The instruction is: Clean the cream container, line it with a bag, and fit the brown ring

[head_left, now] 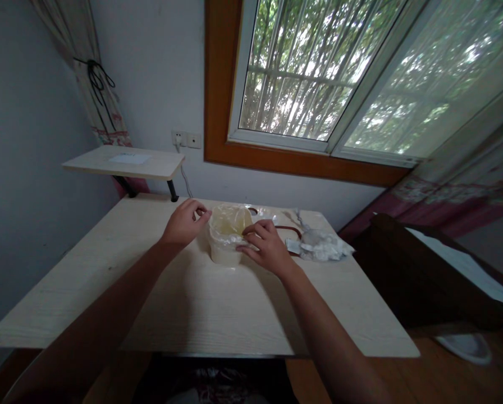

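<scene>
A pale, cream-coloured bin (225, 257) stands upright on the desk, lined with a clear plastic bag (228, 219) whose edge folds out over the rim. At the left side of the rim is my left hand (186, 222), its fingers curled and the tips pinched at the bag's edge. My right hand (265, 243) is on the right side, thumb outside the rim and fingers over it, closed on the bag's edge. The inside of the bin is partly hidden by the crinkled film.
Right of the bin lies a clear bag of white stuff (325, 245), beside a brown looped strap or handle (289, 229). A raised shelf (150, 163) with a paper sheet stands at the desk's (230, 314) back left. Dark brown furniture (424, 275) is on the right.
</scene>
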Demonstrator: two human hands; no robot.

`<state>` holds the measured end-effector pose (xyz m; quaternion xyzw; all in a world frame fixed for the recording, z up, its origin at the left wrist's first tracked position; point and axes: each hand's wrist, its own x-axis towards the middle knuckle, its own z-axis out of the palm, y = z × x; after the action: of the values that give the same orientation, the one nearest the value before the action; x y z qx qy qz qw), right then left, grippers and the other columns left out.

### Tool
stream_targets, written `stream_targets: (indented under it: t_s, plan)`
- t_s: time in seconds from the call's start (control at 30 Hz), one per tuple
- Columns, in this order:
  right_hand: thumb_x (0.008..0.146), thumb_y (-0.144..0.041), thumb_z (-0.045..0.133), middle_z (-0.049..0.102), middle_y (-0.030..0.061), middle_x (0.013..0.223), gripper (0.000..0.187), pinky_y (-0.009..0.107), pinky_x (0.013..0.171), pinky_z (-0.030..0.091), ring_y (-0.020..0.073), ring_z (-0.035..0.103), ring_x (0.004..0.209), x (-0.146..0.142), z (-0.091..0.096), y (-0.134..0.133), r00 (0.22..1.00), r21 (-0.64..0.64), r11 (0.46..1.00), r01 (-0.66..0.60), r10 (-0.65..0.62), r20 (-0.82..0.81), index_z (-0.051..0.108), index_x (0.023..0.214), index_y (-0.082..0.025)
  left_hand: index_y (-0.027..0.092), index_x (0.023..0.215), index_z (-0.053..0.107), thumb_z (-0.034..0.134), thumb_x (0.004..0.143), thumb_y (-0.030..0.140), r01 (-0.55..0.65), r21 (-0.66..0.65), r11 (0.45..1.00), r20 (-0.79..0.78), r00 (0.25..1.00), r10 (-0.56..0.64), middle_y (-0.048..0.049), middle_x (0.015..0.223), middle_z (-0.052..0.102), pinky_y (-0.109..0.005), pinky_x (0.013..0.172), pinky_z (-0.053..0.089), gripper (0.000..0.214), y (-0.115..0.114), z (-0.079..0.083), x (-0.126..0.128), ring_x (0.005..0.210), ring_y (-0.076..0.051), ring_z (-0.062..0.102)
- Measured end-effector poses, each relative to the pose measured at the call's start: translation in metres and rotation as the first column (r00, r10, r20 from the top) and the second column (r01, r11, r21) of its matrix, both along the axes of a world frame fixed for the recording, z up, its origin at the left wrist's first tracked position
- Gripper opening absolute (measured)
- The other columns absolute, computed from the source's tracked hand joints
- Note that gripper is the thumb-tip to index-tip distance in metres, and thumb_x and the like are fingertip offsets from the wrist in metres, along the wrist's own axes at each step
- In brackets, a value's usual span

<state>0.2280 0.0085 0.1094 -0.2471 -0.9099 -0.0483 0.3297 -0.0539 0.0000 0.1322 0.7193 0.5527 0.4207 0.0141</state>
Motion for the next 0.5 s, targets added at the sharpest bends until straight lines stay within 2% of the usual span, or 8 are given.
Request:
stream_targets:
  t_s: [0.13,0.3,0.5]
  plan:
    - [0.095,-0.033,0.067,0.07,0.0083,0.106,0.012,0.04,0.089,0.05,0.0255,0.05,0.1,-0.007,-0.003,0.0,0.998,0.07,0.997,-0.012,0.007,0.068,0.069,0.092,-0.021,0.018,0.079,0.063,0.058,0.092,0.041,-0.008,-0.061,0.998,-0.015,1.0,0.007,-0.0034,0.083,0.062,-0.03,0.074,0.046,0.027,0.003,0.003,0.005,0.074,-0.017,0.057]
    - [0.1,-0.022,0.058,0.07,0.0084,0.105,0.012,0.038,0.09,0.05,0.0247,0.053,0.104,-0.012,-0.011,-0.003,0.994,0.168,0.986,-0.01,-0.009,0.111,0.07,0.095,-0.021,0.019,0.079,0.063,0.058,0.091,0.04,-0.054,-0.104,0.993,-0.035,0.998,0.051,-0.004,0.083,0.065,-0.03,0.073,0.045,0.024,0.003,0.003,0.008,0.074,-0.017,0.057]
    - [0.101,-0.018,0.055,0.07,0.0085,0.11,0.015,0.039,0.099,0.052,0.0248,0.056,0.118,-0.007,-0.023,-0.004,0.996,0.156,0.987,-0.032,0.018,0.086,0.069,0.099,-0.02,0.02,0.078,0.062,0.063,0.086,0.041,-0.144,-0.195,0.97,-0.018,0.989,0.144,-0.0037,0.076,0.067,-0.029,0.067,0.042,0.022,0.0,-0.001,0.008,0.07,-0.017,0.058]
